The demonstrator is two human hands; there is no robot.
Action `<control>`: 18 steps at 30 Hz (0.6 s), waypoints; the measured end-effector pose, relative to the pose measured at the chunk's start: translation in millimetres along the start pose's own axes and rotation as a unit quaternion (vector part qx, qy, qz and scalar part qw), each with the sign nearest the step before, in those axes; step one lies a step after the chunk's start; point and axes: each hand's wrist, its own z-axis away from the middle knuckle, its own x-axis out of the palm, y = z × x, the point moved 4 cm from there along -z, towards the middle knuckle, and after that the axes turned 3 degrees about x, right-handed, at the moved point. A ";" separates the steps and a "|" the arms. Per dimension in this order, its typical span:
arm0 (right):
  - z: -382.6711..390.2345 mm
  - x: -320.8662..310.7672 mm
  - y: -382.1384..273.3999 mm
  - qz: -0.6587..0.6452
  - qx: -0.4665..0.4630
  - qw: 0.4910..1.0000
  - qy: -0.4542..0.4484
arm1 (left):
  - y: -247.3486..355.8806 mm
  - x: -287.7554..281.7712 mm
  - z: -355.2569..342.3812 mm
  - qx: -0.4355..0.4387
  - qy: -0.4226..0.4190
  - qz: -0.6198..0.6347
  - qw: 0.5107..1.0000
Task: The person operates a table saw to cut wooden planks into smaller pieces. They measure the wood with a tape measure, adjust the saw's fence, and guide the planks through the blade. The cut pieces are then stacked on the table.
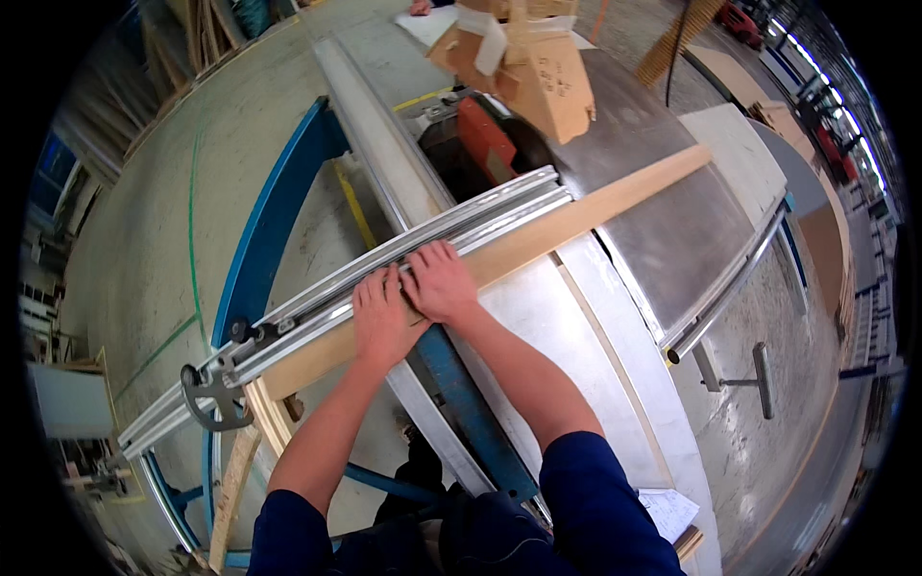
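A long, narrow wooden board [605,206] lies diagonally along the silver aluminium fence [509,202] of a sliding table saw. Both my hands are close together near the middle of the fence. My left hand [382,322] rests over the board with its fingers bent towards the fence. Just right of it, my right hand [440,281] is closed over the board's far edge, fingertips at the fence. The undersides of both hands and the thumbs are mostly hidden. The board's right end reaches over the grey metal saw table [663,240].
Cardboard [523,72] hangs above the saw, beside a red part [485,139]. A curved blue frame [274,211] stands left. Wooden strips [235,490] lean below the fence's left end. Paper [667,509] lies at lower right. Another person's hand [420,7] shows at the top.
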 end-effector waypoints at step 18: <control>0.1 12.8 6.6 -0.016 -0.017 1.000 -0.018 | 1.2 24.8 -15.7 -0.036 0.011 -0.039 0.999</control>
